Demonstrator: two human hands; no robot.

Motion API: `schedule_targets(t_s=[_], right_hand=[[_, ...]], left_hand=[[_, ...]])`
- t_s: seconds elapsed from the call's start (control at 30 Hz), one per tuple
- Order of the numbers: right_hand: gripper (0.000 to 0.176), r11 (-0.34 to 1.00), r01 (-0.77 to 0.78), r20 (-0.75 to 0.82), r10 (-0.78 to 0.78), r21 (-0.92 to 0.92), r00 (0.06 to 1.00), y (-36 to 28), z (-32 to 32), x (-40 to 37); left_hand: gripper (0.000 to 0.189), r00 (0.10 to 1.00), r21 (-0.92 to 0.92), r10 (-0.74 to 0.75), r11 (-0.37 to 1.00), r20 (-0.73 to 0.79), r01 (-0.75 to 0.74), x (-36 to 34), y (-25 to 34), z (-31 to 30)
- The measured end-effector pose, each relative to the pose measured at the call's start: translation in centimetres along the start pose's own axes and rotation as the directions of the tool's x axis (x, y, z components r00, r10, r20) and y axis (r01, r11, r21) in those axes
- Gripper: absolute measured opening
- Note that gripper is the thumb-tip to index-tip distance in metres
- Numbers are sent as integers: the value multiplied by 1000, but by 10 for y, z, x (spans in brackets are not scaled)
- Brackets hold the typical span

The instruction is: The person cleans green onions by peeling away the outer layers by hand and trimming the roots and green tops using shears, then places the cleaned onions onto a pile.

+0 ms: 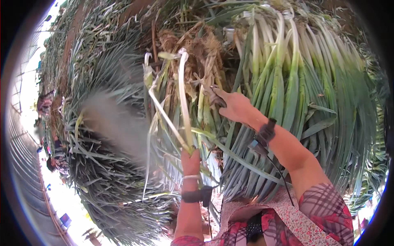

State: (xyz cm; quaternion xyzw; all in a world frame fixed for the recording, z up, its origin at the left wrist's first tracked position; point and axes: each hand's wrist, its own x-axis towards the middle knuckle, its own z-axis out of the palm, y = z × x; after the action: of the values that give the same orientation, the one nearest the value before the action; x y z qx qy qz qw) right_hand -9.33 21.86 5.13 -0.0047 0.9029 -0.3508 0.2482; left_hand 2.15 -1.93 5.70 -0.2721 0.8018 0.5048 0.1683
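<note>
My left hand [191,162] is closed around the lower part of a few long green onions [183,90], whose peeled white ends point up and away from me. To the right, my right hand [237,107] has its fingers bent against a brown, soil-covered strip [211,92], perhaps withered onion skin or leaf. The fingertips are partly hidden, so the exact grip is hard to see. Just beyond both hands lie unpeeled green onions with matted brown roots [211,45].
A thick row of cleaned green onions [293,69] lies at the right, white ends away from me. Large heaps of green leaves [119,197] fill the left. A blurred greyish-brown shape [117,119] crosses the left heap. A ribbed wall [26,160] curves along the far left.
</note>
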Motion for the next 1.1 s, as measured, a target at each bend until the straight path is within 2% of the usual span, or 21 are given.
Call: schedule_targets(t_s=[0.07, 0.13, 0.27, 0.33, 0.43, 0.47, 0.5, 0.53, 0.57, 0.6, 0.63, 0.67, 0.73, 0.77, 0.8, 0.87, 0.9, 0.97, 1.03, 1.07, 1.1], right_hand=[[71, 988, 18, -91, -4, 153, 996, 13, -25, -23], [69, 978, -104, -59, 116, 182, 991, 22, -66, -51], [69, 950, -14, -298, 111, 311, 948, 72, -124, -108], [70, 824, 113, -428, 166, 555, 888, 87, -157, -138], [71, 903, -27, -494, 259, 428, 830, 115, -200, -186], [71, 906, -29, -497, 257, 421, 829, 130, -208, -200], [71, 903, -88, -543, 329, 421, 773, 146, -214, -213], [71, 901, -115, -559, 356, 419, 749, 150, -216, -218], [71, 897, -143, -575, 383, 418, 723, 155, -219, -223], [71, 916, -164, -601, 366, 365, 711, 153, -222, -227], [70, 932, -184, -626, 347, 311, 699, 152, -223, -229], [70, 935, -181, -612, 338, 305, 715, 148, -220, -227], [69, 942, -207, -473, 313, 264, 823, 134, -206, -212], [68, 932, -204, -373, 312, 301, 874, 131, -194, -202], [68, 928, -195, -311, 297, 319, 903, 124, -181, -191], [69, 947, -176, -36, 193, 267, 981, 105, -159, -174], [72, 977, -82, 7, 82, 197, 997, 106, -143, -162], [73, 982, -48, -60, 60, 183, 996, 99, -128, -128], [74, 988, -34, -134, 55, 154, 989, 87, -113, -108], [72, 988, -25, -221, 60, 156, 973, 79, -105, -101], [71, 987, -16, -305, 64, 158, 950, 69, -93, -95]], left_hand=[[15, 999, -56, -5, 998, 48, 8, -10, 47, -1], [12, 991, -154, 83, 986, 105, -66, -14, 104, 12], [13, 917, -375, 338, 894, 210, -244, -36, 239, 71], [17, 894, -509, 363, 839, 263, -191, -43, 291, 113], [12, 774, -630, 419, 776, 474, -35, -36, 330, 201], [11, 710, -649, 454, 760, 538, 6, -27, 329, 242], [19, 696, -604, 498, 788, 517, -115, -15, 318, 295], [44, 707, -280, 411, 911, 576, -302, -12, 305, 337], [75, 672, -150, 649, 750, 357, -644, -17, 251, 392], [83, 676, 106, 468, 774, 569, -625, -38, 238, 391], [91, 670, 354, 223, 709, 708, -610, -63, 218, 382], [92, 598, 412, 194, 562, 777, -717, -74, 171, 384], [90, 534, 331, 376, 484, 757, -810, -100, 120, 363], [83, 553, 272, 450, 548, 702, -791, -114, 108, 350], [83, 607, 325, 405, 576, 684, -750, -121, 104, 330], [75, 322, 54, 449, 515, 833, -856, -132, 100, 282], [61, 257, -106, 664, 455, 702, -884, -131, 88, 259], [45, 365, -206, 733, 561, 574, -802, -114, 76, 216], [31, 722, 147, 630, 716, 285, -683, -73, 54, 176], [23, 619, 324, 779, 564, 97, -760, -40, 32, 156], [19, 809, 238, 572, 811, -136, -534, -10, 18, 139]])
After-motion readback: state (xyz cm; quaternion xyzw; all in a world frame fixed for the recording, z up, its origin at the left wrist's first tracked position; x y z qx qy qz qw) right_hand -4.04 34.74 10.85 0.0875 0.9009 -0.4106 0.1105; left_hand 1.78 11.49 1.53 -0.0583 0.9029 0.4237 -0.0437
